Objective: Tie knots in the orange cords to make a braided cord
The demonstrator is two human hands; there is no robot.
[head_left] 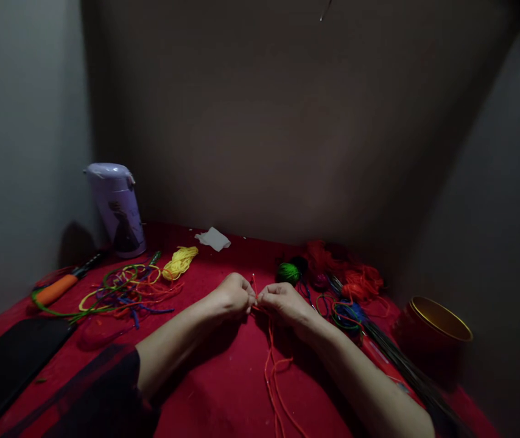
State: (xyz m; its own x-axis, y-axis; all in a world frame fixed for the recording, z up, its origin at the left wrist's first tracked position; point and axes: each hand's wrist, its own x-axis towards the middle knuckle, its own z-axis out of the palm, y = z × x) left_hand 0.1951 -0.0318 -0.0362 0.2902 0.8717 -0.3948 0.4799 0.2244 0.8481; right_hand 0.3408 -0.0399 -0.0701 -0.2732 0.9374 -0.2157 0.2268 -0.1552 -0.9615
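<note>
Both hands meet over the middle of a red-covered table. My left hand [237, 295] is closed, its fingertips pinching an orange-red cord [270, 353]. From the other side my right hand [285, 304] pinches the same cord, thumb and forefinger almost touching the left fingertips. A short end of the cord sticks up between the hands. Its long strands hang below my right hand and run down toward the near table edge. Whatever knot or loop lies between the fingertips is too small to make out.
At left are a purple flask [120, 213], a yellow yarn bundle [180, 263], tangled cords [123, 289], an orange-handled tool [56, 290] and a black flat object [17, 359]. White paper [214, 238] lies behind. Right stand a green yarn ball [288, 273], red yarn [363, 283] and gold-rimmed container [440, 319].
</note>
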